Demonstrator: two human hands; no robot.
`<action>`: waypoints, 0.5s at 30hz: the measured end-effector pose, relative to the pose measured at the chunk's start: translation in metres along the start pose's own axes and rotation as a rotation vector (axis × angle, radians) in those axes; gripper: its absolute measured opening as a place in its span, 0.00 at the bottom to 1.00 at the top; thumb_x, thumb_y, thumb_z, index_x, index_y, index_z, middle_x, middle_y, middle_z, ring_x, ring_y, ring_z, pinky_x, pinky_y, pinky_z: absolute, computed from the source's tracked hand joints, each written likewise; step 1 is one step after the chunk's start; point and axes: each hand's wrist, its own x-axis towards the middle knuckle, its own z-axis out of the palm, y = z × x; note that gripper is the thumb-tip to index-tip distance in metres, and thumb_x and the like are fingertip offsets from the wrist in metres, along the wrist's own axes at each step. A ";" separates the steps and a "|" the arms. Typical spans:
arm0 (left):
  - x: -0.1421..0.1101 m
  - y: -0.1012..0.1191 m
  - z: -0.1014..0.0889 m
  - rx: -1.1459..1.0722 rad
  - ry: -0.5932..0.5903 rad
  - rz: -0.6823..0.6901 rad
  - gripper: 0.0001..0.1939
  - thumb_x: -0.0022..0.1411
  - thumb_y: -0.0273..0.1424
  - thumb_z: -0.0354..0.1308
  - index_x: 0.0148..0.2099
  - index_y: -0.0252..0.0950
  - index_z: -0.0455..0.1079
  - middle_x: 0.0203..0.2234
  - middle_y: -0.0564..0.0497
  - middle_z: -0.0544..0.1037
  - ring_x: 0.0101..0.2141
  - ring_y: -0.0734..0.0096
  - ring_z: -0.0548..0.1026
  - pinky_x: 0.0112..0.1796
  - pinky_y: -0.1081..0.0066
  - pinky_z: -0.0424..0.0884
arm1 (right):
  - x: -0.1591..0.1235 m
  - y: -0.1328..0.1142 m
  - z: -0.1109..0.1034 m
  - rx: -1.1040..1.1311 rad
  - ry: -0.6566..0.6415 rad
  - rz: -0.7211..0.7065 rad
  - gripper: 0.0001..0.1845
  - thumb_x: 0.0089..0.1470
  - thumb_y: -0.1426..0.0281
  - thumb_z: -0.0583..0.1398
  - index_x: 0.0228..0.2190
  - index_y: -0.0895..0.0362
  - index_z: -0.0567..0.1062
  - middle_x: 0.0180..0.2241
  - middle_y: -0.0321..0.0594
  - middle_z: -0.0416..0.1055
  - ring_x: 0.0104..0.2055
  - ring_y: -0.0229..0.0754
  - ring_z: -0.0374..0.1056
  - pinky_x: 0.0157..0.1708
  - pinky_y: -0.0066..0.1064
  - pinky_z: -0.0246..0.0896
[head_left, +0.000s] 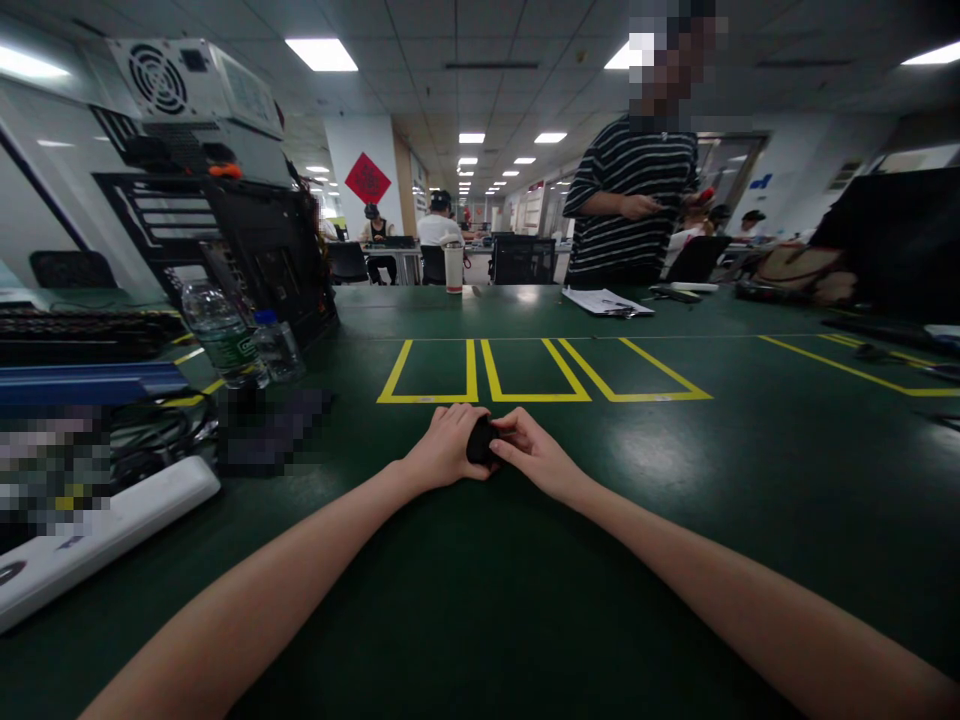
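A small black rounded object (pixel 480 441) is held just above or on the green table, in front of the yellow tape outlines; its exact kind cannot be made out. My left hand (pixel 452 443) is closed around its left side, fingers over the far edge and thumb on the near side. From the right, my right hand (pixel 531 452) pinches at the same object with thumb and forefinger. The fingers partly hide it.
Yellow tape outlines (pixel 534 396) mark the green table (pixel 480 600) ahead. At left are plastic bottles (pixel 217 325), a white power strip (pixel 112 530) and an open computer case (pixel 262 260). A clipboard (pixel 607 302) and paper cup (pixel 454 270) lie farther off, with a person (pixel 630 200) standing behind.
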 end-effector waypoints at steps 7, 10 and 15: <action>0.000 -0.002 0.002 0.009 0.005 -0.013 0.34 0.42 0.38 0.63 0.50 0.34 0.55 0.42 0.45 0.67 0.44 0.58 0.64 0.44 0.61 0.57 | 0.000 0.001 -0.002 -0.035 -0.028 0.027 0.14 0.50 0.70 0.56 0.41 0.54 0.62 0.42 0.39 0.63 0.46 0.42 0.63 0.45 0.41 0.61; 0.000 -0.002 0.003 0.032 0.008 -0.025 0.34 0.40 0.36 0.64 0.49 0.34 0.56 0.41 0.45 0.67 0.43 0.57 0.65 0.42 0.61 0.58 | 0.000 0.002 -0.002 -0.012 -0.043 -0.020 0.17 0.46 0.73 0.59 0.40 0.54 0.62 0.42 0.38 0.62 0.46 0.42 0.63 0.45 0.40 0.61; -0.001 0.000 0.002 0.025 0.014 -0.023 0.32 0.42 0.37 0.62 0.49 0.35 0.56 0.41 0.45 0.67 0.43 0.58 0.65 0.42 0.62 0.58 | 0.001 0.004 -0.001 0.018 -0.039 -0.014 0.13 0.49 0.68 0.57 0.39 0.53 0.62 0.42 0.37 0.63 0.45 0.42 0.64 0.44 0.40 0.62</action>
